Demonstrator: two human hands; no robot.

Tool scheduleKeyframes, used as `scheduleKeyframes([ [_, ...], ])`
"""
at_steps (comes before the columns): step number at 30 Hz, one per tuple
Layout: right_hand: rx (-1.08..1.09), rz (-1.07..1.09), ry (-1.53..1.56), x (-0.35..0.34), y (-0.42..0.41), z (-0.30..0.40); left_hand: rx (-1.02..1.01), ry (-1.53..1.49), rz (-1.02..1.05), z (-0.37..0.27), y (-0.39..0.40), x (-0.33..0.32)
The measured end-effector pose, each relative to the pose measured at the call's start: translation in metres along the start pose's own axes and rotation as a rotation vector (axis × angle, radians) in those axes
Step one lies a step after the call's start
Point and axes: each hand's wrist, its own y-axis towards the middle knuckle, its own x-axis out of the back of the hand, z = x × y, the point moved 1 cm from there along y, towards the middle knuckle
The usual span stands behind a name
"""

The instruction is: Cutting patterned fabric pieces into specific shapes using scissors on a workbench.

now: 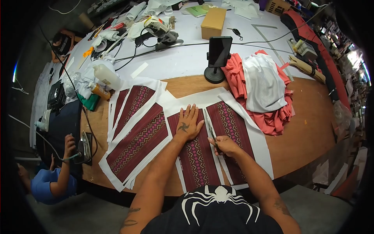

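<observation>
My left hand (188,124) lies flat, fingers spread, on a maroon patterned fabric panel (194,158) backed by white material. In my right hand (226,146) is a pair of scissors (211,127), its blades pointing away from me along the white strip between two panels. To the right of the blades lies another maroon panel (229,124) on the same white backing (257,152). Below my right hand a narrow gap parts the white material and bares brown wood. Left of my arm, more maroon panels (140,143) rest on white sheets in an overlapping pile.
Coral fabric (268,122) with white cloth (263,84) on top is heaped at right. Beyond the panels stand a phone on a holder (219,55) and a cardboard box (213,25). Plastic bottles (106,76) and an iron (85,146) are at left. A person in blue (52,184) is beside the table.
</observation>
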Motion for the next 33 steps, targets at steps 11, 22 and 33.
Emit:
scheduleKeyframes([
  [11,0.016,-0.023,0.038,0.007,0.025,0.021,-0.007,-0.027,-0.001,-0.004,0.002,0.004],
  [22,0.015,-0.009,0.017,0.013,0.041,0.035,0.017,0.002,0.049,-0.004,-0.001,0.005],
  [33,0.042,0.031,-0.089,0.018,0.072,0.062,0.0,-0.04,-0.01,0.003,0.005,0.004],
])
